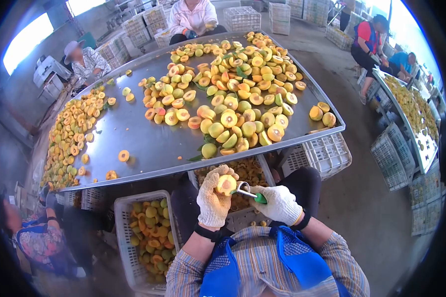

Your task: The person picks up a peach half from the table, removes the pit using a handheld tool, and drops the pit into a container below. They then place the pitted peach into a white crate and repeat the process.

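Observation:
My left hand, in a stained white knit glove, grips a yellow peach half with its cut face turned up. From the other side, my right hand, also gloved, is closed around the green handle of a pitting spoon. The spoon's metal loop is right at the edge of the peach half. Under both hands is a crate holding cut peach pieces, partly hidden by the hands. Just ahead, a heap of peach halves lies on the steel table.
A white crate full of peaches stands left of my legs. Another crate sits under the table's right corner. More peach halves cover the table's left side. People sit around the table, and others work at a second table on the right.

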The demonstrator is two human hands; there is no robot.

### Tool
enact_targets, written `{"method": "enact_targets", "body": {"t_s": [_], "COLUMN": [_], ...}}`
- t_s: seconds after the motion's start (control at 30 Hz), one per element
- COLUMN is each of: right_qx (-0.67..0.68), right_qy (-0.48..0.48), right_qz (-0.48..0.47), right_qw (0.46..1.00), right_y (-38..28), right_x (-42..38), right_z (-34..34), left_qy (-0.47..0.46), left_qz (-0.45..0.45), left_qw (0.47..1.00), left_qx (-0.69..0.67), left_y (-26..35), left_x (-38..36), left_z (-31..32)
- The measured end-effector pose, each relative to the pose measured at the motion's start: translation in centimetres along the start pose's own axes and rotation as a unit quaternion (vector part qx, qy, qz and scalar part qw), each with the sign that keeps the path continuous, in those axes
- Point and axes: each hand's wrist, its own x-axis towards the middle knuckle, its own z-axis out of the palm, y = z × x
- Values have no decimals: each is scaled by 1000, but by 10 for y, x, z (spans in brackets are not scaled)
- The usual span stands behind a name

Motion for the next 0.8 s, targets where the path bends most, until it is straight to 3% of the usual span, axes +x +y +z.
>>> {"method": "enact_targets", "body": {"t_s": [0.07, 0.2, 0.43, 0.53, 0.6, 0.67, 0.8], "right_qx": [-62, -86, -68, -69, -79, -103, -40], "right_qy": [-39, -41, -47, -32, -97, -151, -120], "right_qz": [42, 23, 50, 10, 60, 52, 140], "right_qw": [996, 995, 995, 997, 990, 982, 982], "right_y": [-10, -2, 17, 34, 34, 40, 31], "right_x": [6, 9, 10, 8, 15, 21, 17], "right_z": [-2, 11, 28, 43, 38, 32, 46], "left_qy": [-7, -7, 19, 37, 59, 79, 82], "left_qz": [-12, -12, -40, -32, -34, -40, -40], "left_qw": [1000, 1000, 999, 999, 997, 995, 991], "left_qx": [-2, 14, -13, 5, 24, 47, 103], "left_y": [-5, -11, -15, -21, -26, -30, -31], "left_x": [-3, -7, -9, -9, -9, -9, -4], "left_z": [0, 6, 15, 15, 15, 16, 16]}}
